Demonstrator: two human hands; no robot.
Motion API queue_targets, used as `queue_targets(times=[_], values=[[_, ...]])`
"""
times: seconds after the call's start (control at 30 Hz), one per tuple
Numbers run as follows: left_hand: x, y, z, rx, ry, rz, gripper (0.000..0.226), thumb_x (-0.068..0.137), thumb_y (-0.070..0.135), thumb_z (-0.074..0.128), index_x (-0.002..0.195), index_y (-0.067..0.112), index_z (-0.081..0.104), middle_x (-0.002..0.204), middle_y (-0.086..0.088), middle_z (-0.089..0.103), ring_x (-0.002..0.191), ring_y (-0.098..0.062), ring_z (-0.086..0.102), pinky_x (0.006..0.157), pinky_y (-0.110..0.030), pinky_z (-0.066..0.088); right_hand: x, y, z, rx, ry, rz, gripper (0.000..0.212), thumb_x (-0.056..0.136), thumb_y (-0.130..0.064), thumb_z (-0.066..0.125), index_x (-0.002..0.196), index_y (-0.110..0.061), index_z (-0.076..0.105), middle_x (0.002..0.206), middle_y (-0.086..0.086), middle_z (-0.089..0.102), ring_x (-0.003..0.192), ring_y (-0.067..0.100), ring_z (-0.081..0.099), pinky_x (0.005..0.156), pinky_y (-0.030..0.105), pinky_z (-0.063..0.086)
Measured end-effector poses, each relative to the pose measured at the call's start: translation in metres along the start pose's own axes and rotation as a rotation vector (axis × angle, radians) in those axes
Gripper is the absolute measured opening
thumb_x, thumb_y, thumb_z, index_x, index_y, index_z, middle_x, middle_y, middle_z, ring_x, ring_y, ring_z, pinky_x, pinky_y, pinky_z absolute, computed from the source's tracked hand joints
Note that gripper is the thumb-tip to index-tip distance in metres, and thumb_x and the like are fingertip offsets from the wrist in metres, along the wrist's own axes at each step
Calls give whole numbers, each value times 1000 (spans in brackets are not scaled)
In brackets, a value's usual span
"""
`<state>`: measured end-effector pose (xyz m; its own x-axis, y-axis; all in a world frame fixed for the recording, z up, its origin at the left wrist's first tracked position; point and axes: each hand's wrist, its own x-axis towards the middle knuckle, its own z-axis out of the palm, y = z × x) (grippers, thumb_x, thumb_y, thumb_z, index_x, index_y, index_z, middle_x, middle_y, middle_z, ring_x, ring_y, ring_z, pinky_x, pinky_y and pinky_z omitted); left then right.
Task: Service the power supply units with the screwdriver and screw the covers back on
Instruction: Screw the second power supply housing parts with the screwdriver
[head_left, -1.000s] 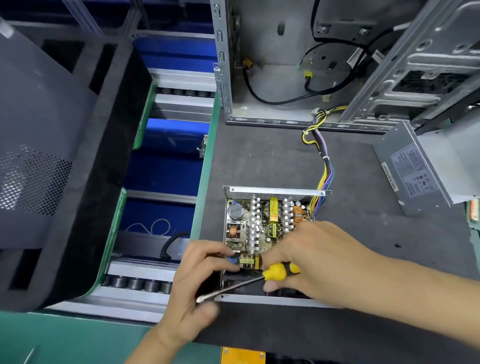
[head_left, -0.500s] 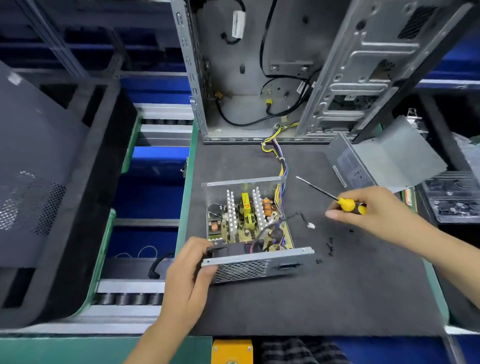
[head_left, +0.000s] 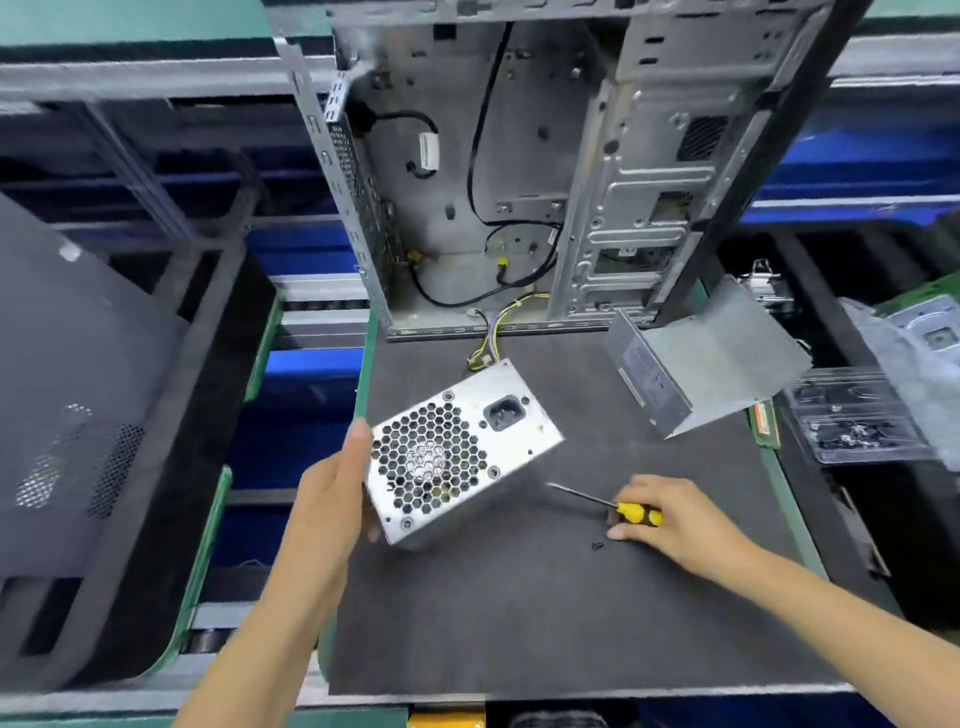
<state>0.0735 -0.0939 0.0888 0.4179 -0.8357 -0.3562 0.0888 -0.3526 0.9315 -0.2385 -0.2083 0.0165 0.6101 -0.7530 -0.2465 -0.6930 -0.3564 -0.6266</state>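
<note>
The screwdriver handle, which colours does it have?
Yellow and black; the screwdriver handle shows best in the head view.

Bright even light; motion blur, edges warped.

two bare forearms, left hand (head_left: 332, 499) and right hand (head_left: 670, 525), no sleeves or gloves

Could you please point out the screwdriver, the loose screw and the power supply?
screwdriver (head_left: 636, 513), head view, yellow handle.
screw (head_left: 597, 545), head view, its dark body on the mat.
power supply (head_left: 457, 447), head view, perforated fan grille face.
</note>
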Motion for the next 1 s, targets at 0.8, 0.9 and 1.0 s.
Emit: queue_targets(times=[0.8,0.9,1.0], values=[[4,-1,-2,-423,-219,-159,43,96,45,42,110,12,66,89,-5,63,56,-9,47,47,-24,30,91,-223,-41,209,-92,-242,8,84,-17,72,76,-18,71,63,-3,70,54,8,65,52,18,50],[4,-6,-1,-360,-254,-121,52,98,51,37,113,10,65,85,-4,64,52,-6,46,45,-21,30,92,-224,-36,158,-67,-240,9,85,-16,71,77,-19,71,65,-4,70,54,2,63,54,15,47],[1,-9,0,-280,-229,-107,68,91,60,38,111,1,64,78,-6,65,54,-11,49,50,-23,37,90,-226,-29,-14,52,-295,8,85,-26,70,78,-22,71,64,-8,67,62,8,59,63,28,48]])
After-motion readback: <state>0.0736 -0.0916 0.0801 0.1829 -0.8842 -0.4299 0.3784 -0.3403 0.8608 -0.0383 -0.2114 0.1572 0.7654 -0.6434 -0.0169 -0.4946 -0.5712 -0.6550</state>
